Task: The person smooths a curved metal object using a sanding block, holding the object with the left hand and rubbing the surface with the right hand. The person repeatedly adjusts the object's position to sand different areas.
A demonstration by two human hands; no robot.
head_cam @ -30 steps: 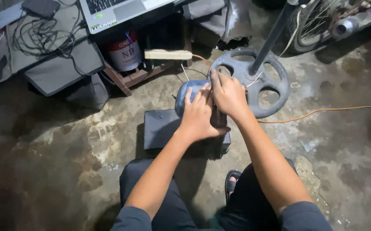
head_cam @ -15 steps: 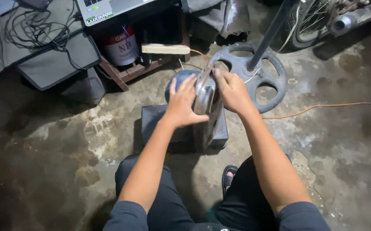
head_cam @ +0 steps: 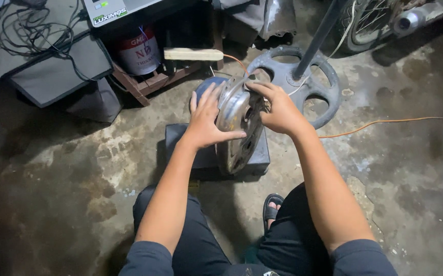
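Disc point(head_cam: 239, 128) is now up on edge. 1 s ago both hands were bunched low over it, w/ the blue part behind mostly visible; half a sec ago it was already tilting up. Now the round silvery metal disc, w/ slots round its rim, stands near vertical, bottom edge resting on the dark grey block point(head_cam: 180, 143) on the floor. Looks to me like the part has been lifted off the blue housing point(head_cam: 206, 84) for inspection or turning, judging from the pose only.

Left hand point(head_cam: 206, 120): flat, fingers spread, palm pressed on the disc's left face, thumb hooked over its near rim. Grip is open, more a brace than a clamp. Forearm runs straight up from near-left.

Right hand point(head_cam: 280, 110): fingers curled over the disc's top far edge, thumb on the right face. Grip closed on the rim, doing the actual holding. Wrist is bent in toward the left, and the forearm comes from near-right.

Disc sits centre frame, between both hands, just in front of the blue housing. Grey spoked stand base point(head_cam: 323, 87) w/ its pole is to the far right, close but apart. Orange cable point(head_cam: 385, 122) trails right over the concrete floor point(head_cam: 53, 179). Red-and-white can point(head_cam: 140, 51) and wood block point(head_cam: 193, 53) sit far left.
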